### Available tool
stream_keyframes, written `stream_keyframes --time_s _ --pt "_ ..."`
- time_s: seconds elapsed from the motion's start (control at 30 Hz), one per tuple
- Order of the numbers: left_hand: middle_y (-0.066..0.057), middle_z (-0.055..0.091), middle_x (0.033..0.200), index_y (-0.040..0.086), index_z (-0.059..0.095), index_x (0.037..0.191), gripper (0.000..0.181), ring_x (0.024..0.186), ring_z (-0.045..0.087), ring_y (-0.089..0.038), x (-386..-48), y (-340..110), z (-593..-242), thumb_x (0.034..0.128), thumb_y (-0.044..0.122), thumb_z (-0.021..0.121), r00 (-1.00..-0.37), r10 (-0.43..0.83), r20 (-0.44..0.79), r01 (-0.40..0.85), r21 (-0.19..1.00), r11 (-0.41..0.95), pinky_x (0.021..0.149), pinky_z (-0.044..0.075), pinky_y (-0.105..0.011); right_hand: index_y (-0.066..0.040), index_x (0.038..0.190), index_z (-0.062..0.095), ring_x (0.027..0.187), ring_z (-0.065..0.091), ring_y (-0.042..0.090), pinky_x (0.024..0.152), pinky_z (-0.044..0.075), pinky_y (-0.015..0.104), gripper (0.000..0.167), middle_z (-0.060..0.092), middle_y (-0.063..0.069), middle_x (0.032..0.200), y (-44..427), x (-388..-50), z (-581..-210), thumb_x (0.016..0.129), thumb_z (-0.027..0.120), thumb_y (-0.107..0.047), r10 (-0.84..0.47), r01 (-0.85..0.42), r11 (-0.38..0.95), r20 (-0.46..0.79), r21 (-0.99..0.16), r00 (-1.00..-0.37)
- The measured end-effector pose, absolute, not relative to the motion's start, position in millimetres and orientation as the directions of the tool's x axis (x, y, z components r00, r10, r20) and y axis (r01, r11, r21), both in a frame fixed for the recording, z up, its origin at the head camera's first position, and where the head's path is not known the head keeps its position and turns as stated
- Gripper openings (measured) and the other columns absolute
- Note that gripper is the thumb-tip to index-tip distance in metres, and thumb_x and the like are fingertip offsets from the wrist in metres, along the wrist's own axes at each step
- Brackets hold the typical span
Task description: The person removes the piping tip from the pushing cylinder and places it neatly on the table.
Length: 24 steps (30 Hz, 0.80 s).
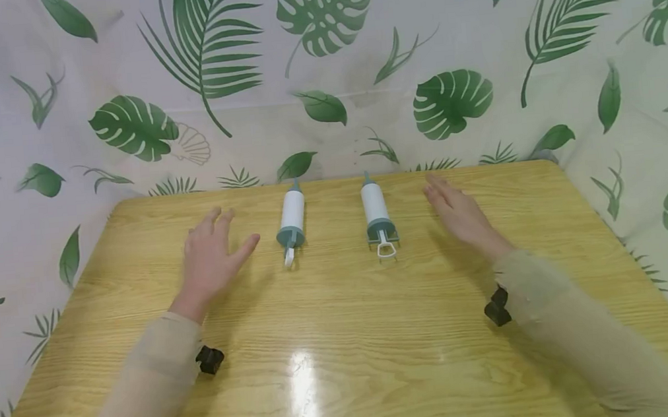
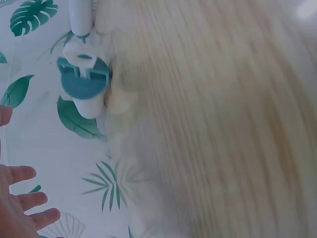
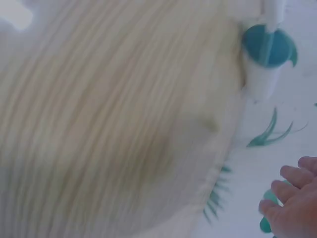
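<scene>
Two syringe-like dispensers, each with a white barrel, a blue-green flange and narrow tip, and a white handle, lie on the table with tips toward the back edge. My left hand (image 1: pixel 209 256) hovers left of the left dispenser (image 1: pixel 293 211), fingers spread and thumb pointing at it without touching. To the right of the right dispenser (image 1: pixel 374 203), whose handle ends in a ring, my right hand (image 1: pixel 462 217) is held with extended fingers, holding nothing. The left wrist view shows a flange (image 2: pixel 84 79) near the spread fingers; the right wrist view shows a blurred flange (image 3: pixel 267 47).
The wood-grain table (image 1: pixel 343 313) reflects a bright light streak near its front. Behind and beside it hangs a white cloth (image 1: pixel 361 107) printed with green leaves. A small black device (image 1: pixel 210 360) sits on the left wrist, another (image 1: pixel 498 307) on the right.
</scene>
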<state>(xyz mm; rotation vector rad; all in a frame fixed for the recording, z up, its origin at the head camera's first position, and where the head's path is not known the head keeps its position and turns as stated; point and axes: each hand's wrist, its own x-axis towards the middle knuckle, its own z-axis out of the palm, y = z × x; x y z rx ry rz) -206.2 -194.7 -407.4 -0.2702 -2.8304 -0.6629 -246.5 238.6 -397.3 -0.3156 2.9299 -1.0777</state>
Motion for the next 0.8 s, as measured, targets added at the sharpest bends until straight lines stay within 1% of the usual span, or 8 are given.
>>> stream_keyframes --time_s 0.1,0.17,0.27,0.4,0.5,0.63,0.73,0.8 --pt "-0.021 0.034 0.146 0.005 0.039 0.142 0.071 0.131 0.032 -0.044 -205.0 -183.4 -407.0 0.0916 0.053 0.053 -0.961 0.112 0.254 0.225 0.477 0.85 0.104 0.021 -0.065 -0.007 0.15 0.026 0.138 0.024 0.04 0.112 0.018 0.053 0.066 0.029 0.018 0.151 226.2 -244.6 -391.4 0.102 0.024 -0.052 -0.161 -0.142 0.677 0.043 -0.723 -0.986" --pt "-0.02 0.034 0.145 0.006 0.04 0.142 0.07 0.13 0.033 -0.043 -204.7 -176.1 -407.1 0.0916 0.052 0.054 -0.966 0.106 0.237 0.217 0.512 0.831 0.103 0.025 -0.063 -0.006 0.149 0.029 0.138 0.026 0.039 0.112 0.02 0.051 0.067 0.031 0.018 0.15 217.8 -244.9 -388.6 0.101 0.025 -0.052 -0.155 -0.134 0.647 0.043 -0.75 -0.987" --pt "-0.018 0.035 0.144 0.006 0.041 0.142 0.069 0.13 0.034 -0.04 -205.7 -166.0 -408.4 0.0911 0.05 0.057 -0.973 0.086 0.214 0.198 0.586 0.785 0.104 0.029 -0.058 -0.003 0.148 0.031 0.137 0.028 0.038 0.112 0.021 0.05 0.067 0.033 0.019 0.149 205.1 -247.4 -385.9 0.102 0.026 -0.051 -0.18 -0.148 0.63 0.042 -0.763 -0.983" --pt "-0.018 0.033 0.143 0.003 0.042 0.14 0.067 0.131 0.032 -0.036 -208.9 -153.6 -408.9 0.0902 0.044 0.062 -0.982 0.051 0.184 0.165 0.684 0.71 0.104 0.032 -0.052 -0.003 0.147 0.032 0.136 0.031 0.036 0.112 0.023 0.049 0.063 0.037 0.018 0.147 186.4 -252.2 -384.4 0.103 0.027 -0.048 -0.232 -0.179 0.608 0.043 -0.774 -0.972" --pt "-0.018 0.032 0.142 0.002 0.041 0.14 0.066 0.132 0.03 -0.035 -212.7 -144.7 -407.4 0.0901 0.04 0.063 -0.986 0.042 0.163 0.147 0.71 0.689 0.105 0.033 -0.051 -0.004 0.147 0.035 0.134 0.035 0.035 0.11 0.027 0.048 0.06 0.038 0.017 0.147 170.8 -256.8 -383.1 0.103 0.029 -0.046 -0.252 -0.186 0.578 0.043 -0.794 -0.967" --pt "-0.018 0.032 0.143 0.003 0.039 0.141 0.069 0.132 0.029 -0.036 -219.1 -133.0 -405.3 0.0898 0.041 0.063 -0.99 0.043 0.134 0.127 0.72 0.682 0.104 0.033 -0.05 -0.007 0.146 0.037 0.133 0.037 0.031 0.11 0.028 0.044 0.055 0.04 0.014 0.147 147.6 -264.0 -380.0 0.104 0.029 -0.042 -0.268 -0.172 0.539 0.026 -0.824 -0.963" --pt "-0.018 0.031 0.143 0.003 0.038 0.142 0.071 0.131 0.029 -0.036 -223.7 -125.5 -405.3 0.0891 0.045 0.063 -0.995 0.03 0.1 0.093 0.729 0.679 0.104 0.035 -0.05 -0.008 0.146 0.037 0.133 0.038 0.03 0.109 0.031 0.041 0.052 0.041 0.012 0.146 128.5 -270.8 -379.2 0.105 0.028 -0.038 -0.287 -0.127 0.468 -0.015 -0.875 -0.958" --pt "-0.019 0.03 0.143 0.002 0.037 0.142 0.073 0.13 0.03 -0.037 -226.1 -121.7 -406.2 0.0887 0.046 0.063 -0.997 0.016 0.077 0.067 0.729 0.681 0.101 0.037 -0.051 -0.005 0.146 0.036 0.132 0.038 0.031 0.108 0.033 0.041 0.052 0.04 0.013 0.146 115.9 -276.7 -380.8 0.105 0.028 -0.036 -0.3 -0.076 0.39 -0.049 -0.918 -0.953"
